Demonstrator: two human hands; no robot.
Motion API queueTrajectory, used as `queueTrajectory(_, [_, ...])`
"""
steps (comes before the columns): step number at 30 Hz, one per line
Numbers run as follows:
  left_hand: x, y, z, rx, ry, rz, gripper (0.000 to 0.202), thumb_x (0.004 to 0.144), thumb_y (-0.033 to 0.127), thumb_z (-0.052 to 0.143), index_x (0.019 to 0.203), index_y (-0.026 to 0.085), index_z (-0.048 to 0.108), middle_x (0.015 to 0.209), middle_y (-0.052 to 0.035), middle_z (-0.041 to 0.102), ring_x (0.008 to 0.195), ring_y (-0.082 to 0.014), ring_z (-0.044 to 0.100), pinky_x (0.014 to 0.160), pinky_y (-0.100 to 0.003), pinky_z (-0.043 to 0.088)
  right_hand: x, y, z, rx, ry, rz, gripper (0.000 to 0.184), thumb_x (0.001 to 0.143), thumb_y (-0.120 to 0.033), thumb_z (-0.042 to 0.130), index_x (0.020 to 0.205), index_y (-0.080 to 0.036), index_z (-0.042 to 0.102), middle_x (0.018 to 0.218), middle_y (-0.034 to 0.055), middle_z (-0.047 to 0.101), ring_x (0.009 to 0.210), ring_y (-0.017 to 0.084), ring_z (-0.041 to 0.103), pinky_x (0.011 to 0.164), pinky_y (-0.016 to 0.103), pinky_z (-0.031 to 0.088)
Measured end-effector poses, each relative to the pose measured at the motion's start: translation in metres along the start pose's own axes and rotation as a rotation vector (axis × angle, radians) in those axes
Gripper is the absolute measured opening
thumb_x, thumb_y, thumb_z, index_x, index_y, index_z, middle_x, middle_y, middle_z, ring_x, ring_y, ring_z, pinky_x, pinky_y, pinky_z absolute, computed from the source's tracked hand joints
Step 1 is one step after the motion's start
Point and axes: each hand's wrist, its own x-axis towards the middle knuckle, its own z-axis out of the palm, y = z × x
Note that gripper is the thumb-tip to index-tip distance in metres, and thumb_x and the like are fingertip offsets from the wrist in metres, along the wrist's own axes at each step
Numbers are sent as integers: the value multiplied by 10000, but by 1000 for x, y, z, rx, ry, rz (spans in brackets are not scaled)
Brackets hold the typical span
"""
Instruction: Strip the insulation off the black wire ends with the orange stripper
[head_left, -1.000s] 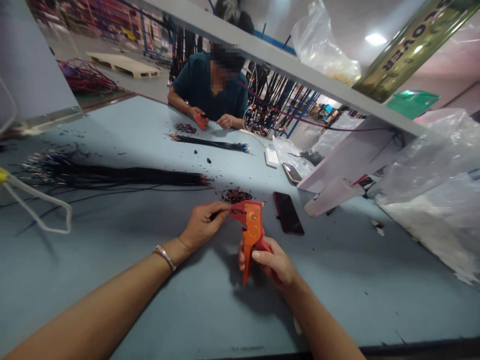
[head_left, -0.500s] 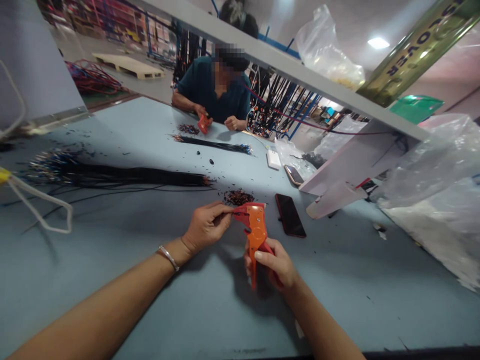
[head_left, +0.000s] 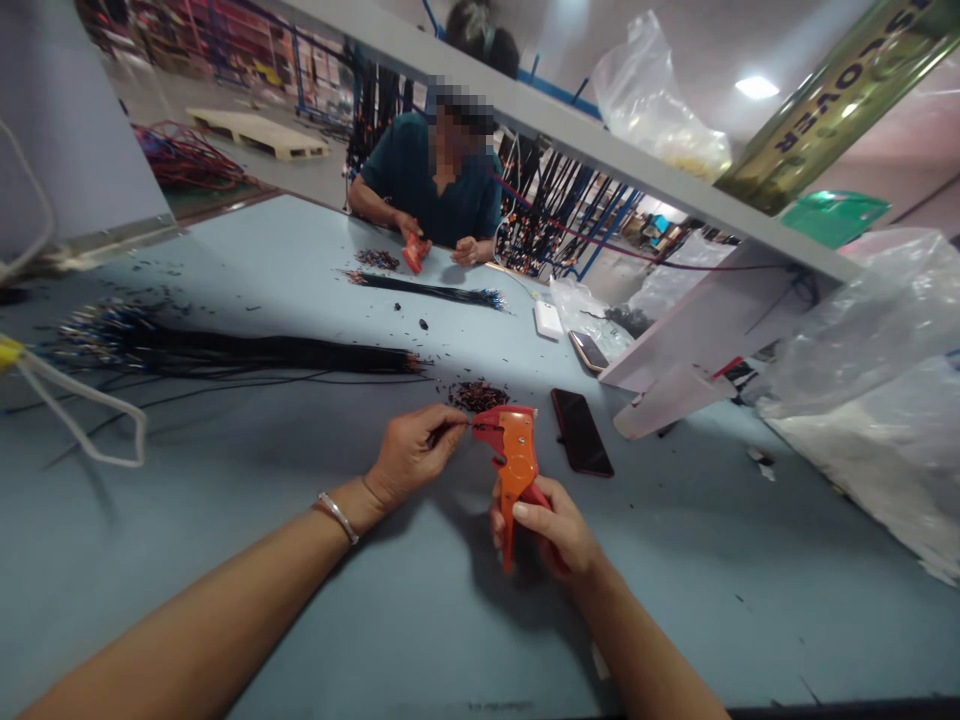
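Observation:
My right hand (head_left: 551,525) is wrapped round the handles of an orange and red wire stripper (head_left: 517,450), whose red jaws face left. My left hand (head_left: 420,450) is closed in a pinch just left of those jaws. A thin dark wire (head_left: 470,424) shows at its fingertips, close to the jaw opening; most of it is hidden by the fingers. Just beyond the tool lies a heap of small dark and copper-coloured offcuts (head_left: 478,394). To the left, a thick bundle of black wires (head_left: 277,352) rests on the blue-grey table (head_left: 360,620).
A black phone (head_left: 582,430) lies right of the stripper. Across the table a co-worker (head_left: 427,190) holds a red tool (head_left: 415,252) near a smaller wire bundle (head_left: 427,289). A shelf rail (head_left: 570,130) crosses above. A white roll (head_left: 667,402) and plastic bags (head_left: 885,330) are at right.
The wire stripper in my right hand has shifted slightly right, widening the gap to my left fingertips. My left hand stays nearly in place. The co-worker's red tool has moved slightly.

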Motion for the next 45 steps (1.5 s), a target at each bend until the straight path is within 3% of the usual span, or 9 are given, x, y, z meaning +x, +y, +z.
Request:
queueTrajectory(17, [-1, 0, 1, -43, -30, -8, 106, 842, 153, 541, 838, 155, 646, 688, 5, 652, 586, -83, 558, 569, -169, 430, 0, -3, 0, -28, -52, 24, 316, 754, -383, 695, 902, -122, 594, 731, 44, 626, 613, 159, 611, 534, 269, 495])
queueTrajectory(45, [-2, 2, -1, 13, -50, -35, 148, 843, 177, 511, 802, 142, 649, 598, 30, 605, 508, -67, 490, 517, -146, 389, 1, 5, 10, -70, 41, 35, 346, 738, -451, 698, 717, -153, 524, 543, -16, 565, 406, 108, 534, 360, 199, 430])
